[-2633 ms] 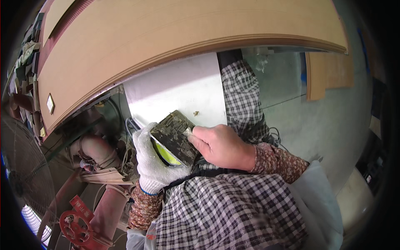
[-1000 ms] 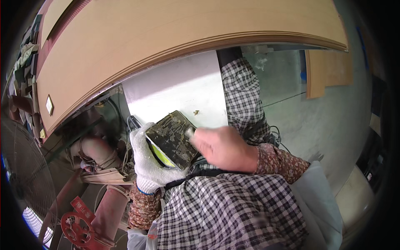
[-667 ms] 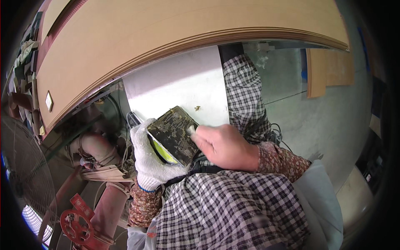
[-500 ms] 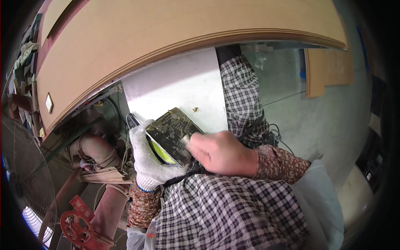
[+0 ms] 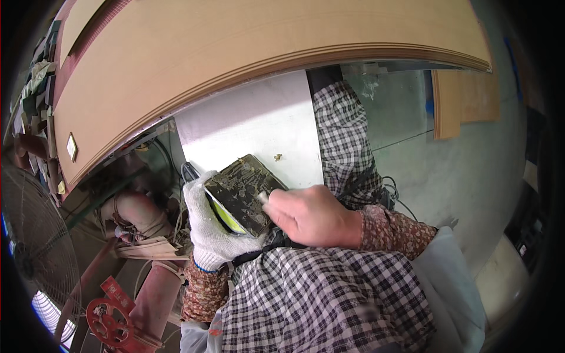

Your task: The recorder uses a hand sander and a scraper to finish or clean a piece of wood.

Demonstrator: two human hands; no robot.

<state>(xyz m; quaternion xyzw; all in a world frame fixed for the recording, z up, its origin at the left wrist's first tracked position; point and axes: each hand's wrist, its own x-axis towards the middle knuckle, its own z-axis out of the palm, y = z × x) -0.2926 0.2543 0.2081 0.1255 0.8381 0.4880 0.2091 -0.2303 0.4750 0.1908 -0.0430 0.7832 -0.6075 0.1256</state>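
My left hand (image 5: 206,226), in a white knit glove, grips what looks like a hand sander, its square black pad (image 5: 241,183) turned up toward me. The pad is worn and mottled with tan residue. A strip of its bright yellow-green body (image 5: 228,219) shows between the glove and the pad. My bare right hand (image 5: 311,216) is closed, thumb and fingers pinched on a small pale piece (image 5: 262,197) that meets the pad's surface near its right side. What this piece is cannot be made out.
Beyond my hands lies a white board (image 5: 253,117) with a small tan scrap (image 5: 278,157) on it. A large tan panel (image 5: 265,29) with a grooved edge spans the far side. At left stand a wire fan (image 5: 41,235) and a red handwheel (image 5: 109,322).
My right hand stays over the pad with its pinch on the pale piece, shifted only slightly. The residue on the pad looks a little different. The left hand's hold is the same.
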